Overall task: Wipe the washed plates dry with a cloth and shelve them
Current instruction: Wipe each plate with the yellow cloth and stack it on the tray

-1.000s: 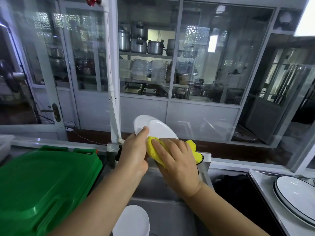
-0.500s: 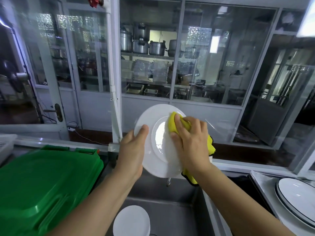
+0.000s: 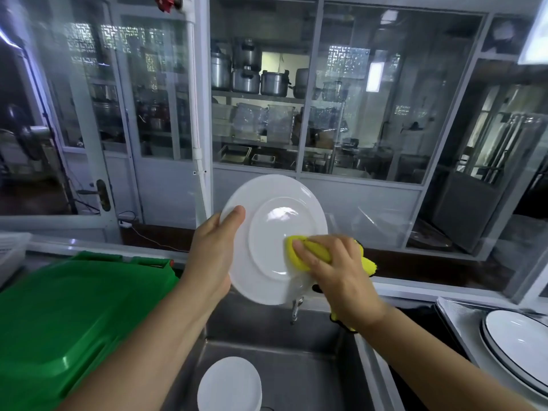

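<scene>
Cloth (image 3: 308,253) slid lower; right hand (image 3: 341,271) presses plate (image 3: 267,232).

The plate (image 3: 267,229) in my left hand (image 3: 213,256) looks like glazed white ceramic, smooth and glossy, with window light glinting off its centre. Under my right hand (image 3: 341,274) the cloth (image 3: 308,252) is yellow, soft and nubby, matt, with a dark stitched edge. Below my hands the sink (image 3: 296,366) is brushed steel, dull grey with a soft sheen, and the stack (image 3: 229,384) in it is the same shiny white ware. Left of my left arm the bin lid (image 3: 68,315) is green moulded plastic, smooth and slightly glossy. Right of my right arm the rimmed plates (image 3: 522,348) are glossy white with a dark line.
</scene>
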